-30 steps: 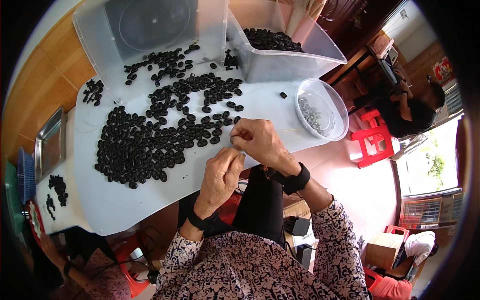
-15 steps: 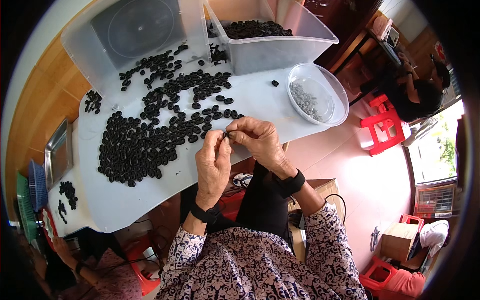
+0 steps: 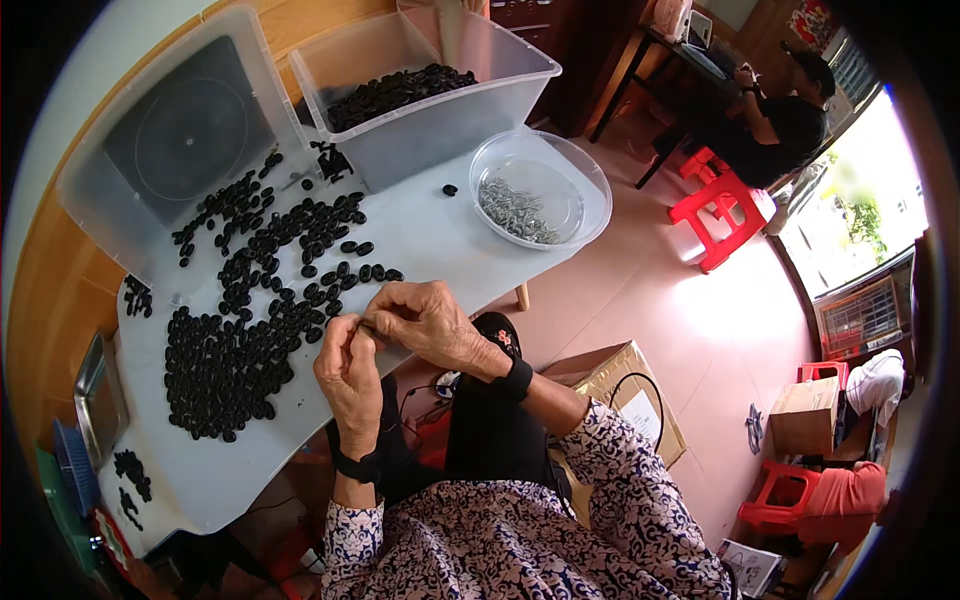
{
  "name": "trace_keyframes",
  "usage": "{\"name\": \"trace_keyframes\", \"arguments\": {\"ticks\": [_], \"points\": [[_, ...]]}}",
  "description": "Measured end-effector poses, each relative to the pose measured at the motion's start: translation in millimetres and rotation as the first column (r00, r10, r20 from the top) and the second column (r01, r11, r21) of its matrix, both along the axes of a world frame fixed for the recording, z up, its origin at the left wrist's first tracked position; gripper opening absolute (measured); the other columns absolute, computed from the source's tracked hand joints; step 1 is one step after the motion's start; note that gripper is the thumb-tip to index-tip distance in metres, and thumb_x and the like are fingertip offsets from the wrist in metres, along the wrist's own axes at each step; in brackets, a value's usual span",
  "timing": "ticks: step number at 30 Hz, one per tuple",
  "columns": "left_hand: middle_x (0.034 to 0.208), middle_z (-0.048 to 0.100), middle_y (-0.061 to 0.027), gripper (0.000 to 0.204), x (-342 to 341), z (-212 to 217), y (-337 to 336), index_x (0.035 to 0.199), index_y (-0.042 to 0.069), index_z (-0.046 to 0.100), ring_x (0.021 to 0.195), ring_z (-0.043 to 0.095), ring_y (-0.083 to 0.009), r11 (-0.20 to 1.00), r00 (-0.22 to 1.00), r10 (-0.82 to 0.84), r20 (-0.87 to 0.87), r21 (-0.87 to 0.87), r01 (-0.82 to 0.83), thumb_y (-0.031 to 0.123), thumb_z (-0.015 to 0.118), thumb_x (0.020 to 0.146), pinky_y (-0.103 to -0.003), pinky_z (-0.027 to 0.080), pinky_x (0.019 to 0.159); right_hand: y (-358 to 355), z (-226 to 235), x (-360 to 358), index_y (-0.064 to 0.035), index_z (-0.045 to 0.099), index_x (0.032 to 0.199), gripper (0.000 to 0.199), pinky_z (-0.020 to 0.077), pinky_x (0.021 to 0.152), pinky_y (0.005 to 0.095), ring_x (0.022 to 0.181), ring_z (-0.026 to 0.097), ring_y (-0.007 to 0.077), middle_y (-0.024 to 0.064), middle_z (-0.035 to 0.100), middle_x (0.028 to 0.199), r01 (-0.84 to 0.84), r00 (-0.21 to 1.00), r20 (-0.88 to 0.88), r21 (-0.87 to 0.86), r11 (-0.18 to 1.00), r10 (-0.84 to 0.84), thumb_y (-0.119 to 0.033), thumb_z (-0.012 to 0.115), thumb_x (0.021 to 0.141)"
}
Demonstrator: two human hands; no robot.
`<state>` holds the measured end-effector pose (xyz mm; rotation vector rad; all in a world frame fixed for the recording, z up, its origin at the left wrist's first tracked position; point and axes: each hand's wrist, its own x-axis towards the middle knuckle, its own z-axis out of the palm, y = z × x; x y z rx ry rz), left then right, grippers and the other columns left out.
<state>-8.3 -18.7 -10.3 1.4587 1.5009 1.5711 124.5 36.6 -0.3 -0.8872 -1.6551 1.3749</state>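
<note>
Both hands meet at the near table (image 3: 440, 240) edge, fingertips pinched together on one small black piece (image 3: 366, 325). Left hand (image 3: 348, 372) is closed from below, thumb and forefinger gripping the piece; right hand (image 3: 425, 320) is curled over from the right, fingers closed on the same piece. What exactly the right fingertips add to it cannot be told.

Versus half a second ago: hands have stayed joined in the same pinch, but sit lower and nearer the body in view; the head has tilted, so the bins now show more fully at top.

The pile of black pieces (image 3: 250, 330) lies just left of the hands, spread across the table. Clear bowl (image 3: 540, 190) with small metal bits stands beyond the right hand, well apart. Bin of black pieces (image 3: 420, 90) at the far edge, empty clear bin (image 3: 170, 140) left of it. Another person (image 3: 780, 120) sits in the background.
</note>
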Motion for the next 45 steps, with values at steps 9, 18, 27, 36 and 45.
{"name": "trace_keyframes", "arguments": {"ticks": [9,18,27,36,45], "points": [[0.071,0.053,-0.0062,0.007,0.0,-0.5,-4.4,0.089,-0.003,0.055,0.06,0.046,-0.0112,0.995,0.996,-0.082,0.019,-0.052,0.083,0.003,0.053,0.085,-0.027,0.041,0.054,44.7,8.3,25.0,0.0014,0.062,0.103,0.027,0.0531,0.065,0.0367,0.068,0.065,0.0283,0.0159,0.065,0.084,0.098,0.837,0.421,0.511,0.854,-0.348,-0.009,0.066,0.078],[0.078,0.057,-0.0118,0.009,-12.2,-3.8,-9.2,0.091,-0.005,0.055,0.061,0.054,-0.0175,0.99,0.994,-0.091,0.063,-0.099,0.097,0.0,0.054,0.084,-0.029,0.046,0.056,67.7,16.7,-19.4,0.0028,0.064,0.097,0.023,0.0525,0.067,0.0383,0.07,0.065,0.031,0.0165,0.065,0.084,-0.143,0.827,0.558,0.325,0.935,-0.068,-0.008,0.064,0.077],[0.078,0.056,-0.0144,0.011,-15.8,-5.7,-6.6,0.092,-0.006,0.055,0.065,0.055,-0.0209,0.995,0.993,-0.101,0.068,-0.002,0.102,-0.004,0.055,0.082,-0.031,0.046,0.059,120.6,13.2,-64.3,-0.0116,0.059,0.117,0.04,0.0427,0.089,0.0443,0.104,0.052,0.0337,0.0115,0.056,0.115,-0.279,0.729,0.619,0.659,0.698,-0.292,-0.021,0.071,0.08],[0.083,0.058,-0.0185,0.013,-17.3,-5.4,-7.0,0.094,-0.006,0.055,0.076,0.058,-0.032,0.994,0.991,-0.111,0.07,0.022,0.11,-0.006,0.054,0.081,-0.037,0.048,0.064,122.6,21.2,-72.8,-0.0065,0.067,0.099,0.019,0.0432,0.087,0.0429,0.096,0.057,0.0328,0.012,0.061,0.105,-0.359,0.713,0.697,0.451,0.818,-0.071,-0.017,0.068,0.083],[0.084,0.058,-0.0199,0.014,-17.5,-5.1,-8.7,0.094,-0.006,0.055,0.077,0.057,-0.0344,0.992,0.987,-0.129,0.098,-0.002,0.13,-0.005,0.055,0.08,-0.039,0.048,0.065,131.4,14.2,-108.1,-0.0074,0.066,0.102,0.026,0.0447,0.085,0.0409,0.091,0.059,0.0309,0.0103,0.062,0.104,-0.435,0.781,0.612,0.678,0.592,-0.127,-0.013,0.071,0.077]]}}
